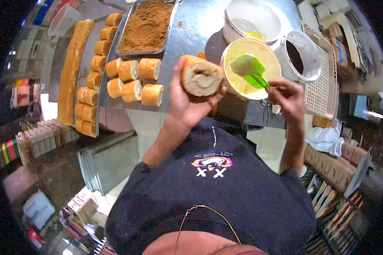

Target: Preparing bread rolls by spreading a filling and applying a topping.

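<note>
Your dark navy short-sleeved T-shirt (pixel 225 199), a small orange, pink and white printed emblem (pixel 212 163) on your chest, a thin cord necklace (pixel 191 212) at your collar, your forearms bare below the sleeves

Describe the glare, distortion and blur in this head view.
Head view: strong glare whitens the steel counter near the white tub; fisheye bends the long bread loaf and blackens the corners; the rim is soft, while the left hand and its cut bun stay sharp.
</note>
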`<state>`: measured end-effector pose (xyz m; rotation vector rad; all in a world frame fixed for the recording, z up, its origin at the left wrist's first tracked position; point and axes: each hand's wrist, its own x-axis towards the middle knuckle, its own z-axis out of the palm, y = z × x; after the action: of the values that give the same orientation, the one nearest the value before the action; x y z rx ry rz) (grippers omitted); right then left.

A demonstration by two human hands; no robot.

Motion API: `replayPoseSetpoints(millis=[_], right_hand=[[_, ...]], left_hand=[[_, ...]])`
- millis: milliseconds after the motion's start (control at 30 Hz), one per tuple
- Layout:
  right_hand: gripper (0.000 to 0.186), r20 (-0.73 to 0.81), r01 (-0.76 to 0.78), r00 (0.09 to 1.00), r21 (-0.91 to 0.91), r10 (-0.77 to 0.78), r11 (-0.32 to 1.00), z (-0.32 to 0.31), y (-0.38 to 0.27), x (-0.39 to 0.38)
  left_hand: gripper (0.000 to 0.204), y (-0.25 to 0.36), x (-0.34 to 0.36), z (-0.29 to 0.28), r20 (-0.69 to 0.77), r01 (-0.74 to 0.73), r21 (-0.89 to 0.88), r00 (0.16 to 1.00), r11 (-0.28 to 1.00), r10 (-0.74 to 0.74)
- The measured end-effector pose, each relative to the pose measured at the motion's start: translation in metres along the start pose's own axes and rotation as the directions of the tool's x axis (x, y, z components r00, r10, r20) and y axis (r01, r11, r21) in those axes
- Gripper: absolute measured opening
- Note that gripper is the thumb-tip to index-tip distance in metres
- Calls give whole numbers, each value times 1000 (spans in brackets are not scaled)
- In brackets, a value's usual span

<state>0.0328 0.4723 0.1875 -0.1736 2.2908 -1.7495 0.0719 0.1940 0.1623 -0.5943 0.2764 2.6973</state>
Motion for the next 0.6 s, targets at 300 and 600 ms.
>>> replayPoseSetpoints(millis=[300,600], right_hand=[[20,-190,533,690,-521,-699,667,69,16,-17],[27,-146,662,541,-534,-829,526,87,7,11]], left_hand=[[59,-4,-1,46,6,-109,-3,994,994,109],[53,-19,-19,43,-51,-100,148,993,984,109]])
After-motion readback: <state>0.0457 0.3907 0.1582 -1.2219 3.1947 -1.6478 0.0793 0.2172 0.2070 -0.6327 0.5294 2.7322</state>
